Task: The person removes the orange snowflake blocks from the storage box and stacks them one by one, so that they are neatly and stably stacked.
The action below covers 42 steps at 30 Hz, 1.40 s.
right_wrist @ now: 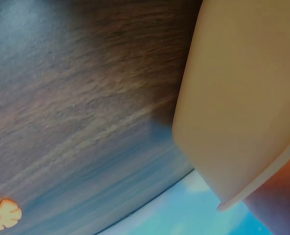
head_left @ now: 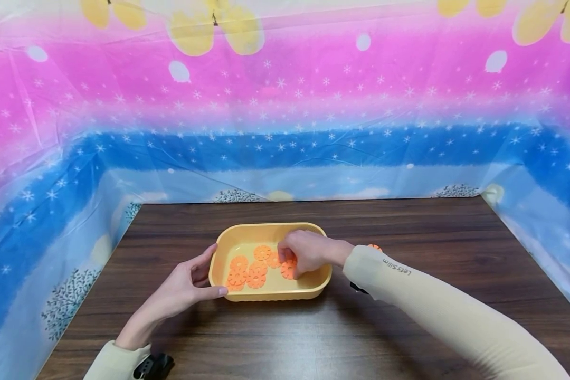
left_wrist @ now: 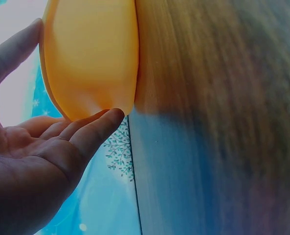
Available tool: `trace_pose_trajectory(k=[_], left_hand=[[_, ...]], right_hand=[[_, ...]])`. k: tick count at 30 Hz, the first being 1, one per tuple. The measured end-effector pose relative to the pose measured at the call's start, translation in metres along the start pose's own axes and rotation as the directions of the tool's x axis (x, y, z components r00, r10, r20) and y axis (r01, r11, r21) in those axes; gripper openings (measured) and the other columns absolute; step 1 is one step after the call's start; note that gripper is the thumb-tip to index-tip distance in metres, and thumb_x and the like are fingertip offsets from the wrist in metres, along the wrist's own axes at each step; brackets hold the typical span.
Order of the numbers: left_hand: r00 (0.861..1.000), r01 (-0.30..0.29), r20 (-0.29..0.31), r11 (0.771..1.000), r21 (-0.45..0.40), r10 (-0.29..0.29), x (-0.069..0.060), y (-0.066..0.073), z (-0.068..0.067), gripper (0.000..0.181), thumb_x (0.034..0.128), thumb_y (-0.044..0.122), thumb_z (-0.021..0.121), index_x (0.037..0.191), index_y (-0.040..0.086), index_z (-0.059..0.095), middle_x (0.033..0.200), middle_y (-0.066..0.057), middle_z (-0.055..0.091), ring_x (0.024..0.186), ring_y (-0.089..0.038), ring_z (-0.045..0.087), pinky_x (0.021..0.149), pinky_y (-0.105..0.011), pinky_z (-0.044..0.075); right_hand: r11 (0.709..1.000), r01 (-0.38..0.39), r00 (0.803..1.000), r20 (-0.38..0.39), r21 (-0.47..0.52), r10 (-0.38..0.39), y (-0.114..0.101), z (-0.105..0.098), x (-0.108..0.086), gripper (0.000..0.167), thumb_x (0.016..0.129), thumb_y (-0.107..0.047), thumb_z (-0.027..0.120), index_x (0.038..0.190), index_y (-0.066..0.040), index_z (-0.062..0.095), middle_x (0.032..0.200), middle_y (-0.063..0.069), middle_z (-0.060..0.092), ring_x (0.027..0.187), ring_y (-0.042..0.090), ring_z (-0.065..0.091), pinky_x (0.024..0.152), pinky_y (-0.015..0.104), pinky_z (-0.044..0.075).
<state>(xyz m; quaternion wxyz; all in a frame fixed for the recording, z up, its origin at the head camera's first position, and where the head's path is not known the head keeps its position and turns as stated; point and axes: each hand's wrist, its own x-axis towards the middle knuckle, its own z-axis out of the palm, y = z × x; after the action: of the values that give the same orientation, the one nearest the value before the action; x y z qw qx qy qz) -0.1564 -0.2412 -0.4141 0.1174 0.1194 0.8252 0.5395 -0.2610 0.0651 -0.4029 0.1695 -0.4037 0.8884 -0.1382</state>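
A yellow rectangular plastic tray [head_left: 275, 295] stands on the table with several orange notched interlocking discs [head_left: 256, 275] lying inside, mostly toward its left half. My left hand [head_left: 185, 282] holds the tray's left end, thumb on the front rim and fingers along the end wall; the left wrist view shows this hand [left_wrist: 52, 152] against the yellow tray wall [left_wrist: 93, 54]. Reaching in over the right side, my right hand [head_left: 306, 250] has its fingers bent down at an orange disc [head_left: 288, 268] and appears to pinch it. The tray's outer wall [right_wrist: 237, 93] hides those fingertips in the right wrist view.
One loose orange disc [right_wrist: 4, 214] lies on the table right of the tray, partly behind the right sleeve [head_left: 408, 285] in the head view. The dark wood-grain table [head_left: 180, 221] is bordered by a printed pink and blue cloth [head_left: 290, 148] at the back and sides.
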Motion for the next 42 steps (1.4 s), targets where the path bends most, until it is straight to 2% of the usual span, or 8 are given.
trace_pose_trajectory(k=[13, 18, 23, 32, 42], left_hand=[[1.000, -0.004, -0.001, 1.000, 0.010, 0.004, -0.0005, -0.0002, 0.0000, 0.103, 0.0874, 0.014, 0.086, 0.166, 0.002, 0.020, 0.166, -0.026, 0.029, 0.144, -0.041, 0.045, 0.102, -0.039, 0.055], [1.000, -0.004, -0.004, 1.000, 0.012, 0.004, 0.0000, 0.0002, 0.0004, 0.103, 0.0873, 0.014, 0.086, 0.166, 0.002, 0.021, 0.166, -0.025, 0.029, 0.145, -0.041, 0.044, 0.102, -0.039, 0.055], [1.000, 0.000, -0.004, 1.000, 0.012, 0.000, -0.0005, 0.0003, 0.0004, 0.103, 0.0875, 0.014, 0.086, 0.166, 0.002, 0.021, 0.166, -0.026, 0.029, 0.144, -0.041, 0.045, 0.102, -0.039, 0.055], [1.000, -0.003, -0.002, 1.000, 0.011, 0.003, -0.0008, 0.0013, 0.0003, 0.102, 0.0879, 0.013, 0.086, 0.166, 0.002, 0.020, 0.166, -0.026, 0.030, 0.144, -0.041, 0.045, 0.103, -0.039, 0.054], [1.000, 0.002, -0.002, 1.000, 0.019, -0.002, -0.0005, 0.0010, 0.0001, 0.102, 0.0884, 0.014, 0.085, 0.166, 0.001, 0.020, 0.165, -0.027, 0.032, 0.144, -0.042, 0.046, 0.103, -0.041, 0.055]], right_hand=[[0.997, 0.017, 1.000, -0.015, 0.072, -0.016, -0.0063, 0.0072, 0.0059, 0.033, 0.082, -0.010, 0.088, 0.104, -0.015, 0.063, 0.091, 0.003, 0.065, 0.077, 0.013, 0.054, 0.070, 0.026, 0.045], [0.997, 0.017, 1.000, -0.008, 0.078, -0.017, -0.0051, 0.0057, 0.0052, 0.039, 0.079, -0.012, 0.091, 0.109, -0.017, 0.066, 0.093, 0.002, 0.065, 0.083, 0.014, 0.056, 0.075, 0.028, 0.048], [0.996, 0.028, 0.999, 0.018, 0.090, -0.030, -0.0034, 0.0041, 0.0049, 0.043, 0.077, -0.007, 0.091, 0.114, -0.016, 0.070, 0.098, 0.001, 0.066, 0.088, 0.015, 0.056, 0.081, 0.029, 0.050], [0.993, 0.063, 0.998, 0.015, 0.098, -0.065, -0.0030, 0.0039, 0.0039, 0.041, 0.081, -0.003, 0.087, 0.119, -0.014, 0.076, 0.095, 0.001, 0.068, 0.085, 0.015, 0.056, 0.078, 0.026, 0.049], [0.991, 0.026, 1.000, -0.009, 0.131, -0.025, -0.0026, 0.0012, 0.0001, 0.043, 0.081, -0.007, 0.090, 0.122, -0.011, 0.076, 0.096, -0.003, 0.069, 0.088, 0.015, 0.057, 0.079, 0.027, 0.050]])
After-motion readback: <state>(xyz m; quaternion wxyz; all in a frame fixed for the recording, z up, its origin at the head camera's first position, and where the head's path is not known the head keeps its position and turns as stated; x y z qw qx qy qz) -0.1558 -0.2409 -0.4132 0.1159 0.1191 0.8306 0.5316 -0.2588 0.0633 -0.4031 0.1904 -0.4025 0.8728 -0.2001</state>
